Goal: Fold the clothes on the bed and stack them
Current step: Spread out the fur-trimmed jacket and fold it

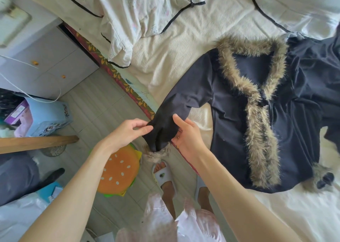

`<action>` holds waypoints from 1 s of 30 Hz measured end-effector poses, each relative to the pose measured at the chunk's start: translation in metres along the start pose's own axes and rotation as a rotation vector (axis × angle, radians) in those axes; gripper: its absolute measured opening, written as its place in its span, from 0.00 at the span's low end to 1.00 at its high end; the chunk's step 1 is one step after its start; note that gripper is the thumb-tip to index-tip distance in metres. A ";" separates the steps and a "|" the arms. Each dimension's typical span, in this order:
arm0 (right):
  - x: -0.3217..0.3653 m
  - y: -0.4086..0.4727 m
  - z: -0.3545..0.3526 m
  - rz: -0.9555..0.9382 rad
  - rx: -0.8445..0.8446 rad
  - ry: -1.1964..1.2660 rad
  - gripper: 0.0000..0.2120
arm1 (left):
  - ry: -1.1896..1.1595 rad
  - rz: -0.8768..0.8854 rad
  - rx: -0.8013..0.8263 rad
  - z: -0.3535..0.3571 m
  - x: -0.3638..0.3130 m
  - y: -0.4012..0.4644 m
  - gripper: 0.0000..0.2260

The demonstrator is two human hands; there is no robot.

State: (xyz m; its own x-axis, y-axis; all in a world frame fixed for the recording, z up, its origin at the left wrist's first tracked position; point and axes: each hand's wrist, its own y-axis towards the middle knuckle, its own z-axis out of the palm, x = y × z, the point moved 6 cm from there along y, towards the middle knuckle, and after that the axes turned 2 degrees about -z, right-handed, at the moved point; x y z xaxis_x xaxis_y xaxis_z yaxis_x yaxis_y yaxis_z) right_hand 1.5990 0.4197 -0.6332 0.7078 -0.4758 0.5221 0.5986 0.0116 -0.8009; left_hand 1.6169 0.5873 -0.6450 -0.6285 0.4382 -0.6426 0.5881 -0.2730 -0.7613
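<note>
A dark navy coat with a tan fur collar and fur front trim lies spread open on the cream bed. One sleeve stretches off the bed's edge toward me, ending in a fur cuff. My left hand pinches the sleeve's left side near the cuff. My right hand grips the sleeve's right side, thumb on top. A white garment with black piping lies crumpled at the bed's head. The coat's other fur cuff lies at the lower right.
A burger-shaped cushion sits on the wooden floor beside my feet in white slippers. A white cabinet stands at the left, with a pale blue box and a wooden bar below it.
</note>
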 end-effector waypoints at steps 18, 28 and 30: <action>0.067 -0.056 -0.050 -0.042 -0.054 0.031 0.11 | 0.339 0.523 -0.563 0.050 -0.158 -0.043 0.04; 0.117 -0.068 -0.238 -0.130 -0.366 -0.026 0.12 | 0.609 0.463 -0.088 0.257 -0.232 0.044 0.21; 0.115 -0.061 -0.278 -0.107 -0.425 -0.188 0.13 | 0.663 0.457 -0.122 0.271 -0.217 0.060 0.20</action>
State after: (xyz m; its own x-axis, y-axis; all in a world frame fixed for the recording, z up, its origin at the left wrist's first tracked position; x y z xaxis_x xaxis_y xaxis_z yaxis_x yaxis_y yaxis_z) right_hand 1.5401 0.1200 -0.6058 0.7294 -0.2872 0.6209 0.4930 -0.4084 -0.7682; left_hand 1.6506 0.2441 -0.5747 0.0962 0.7326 -0.6738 0.7887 -0.4691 -0.3974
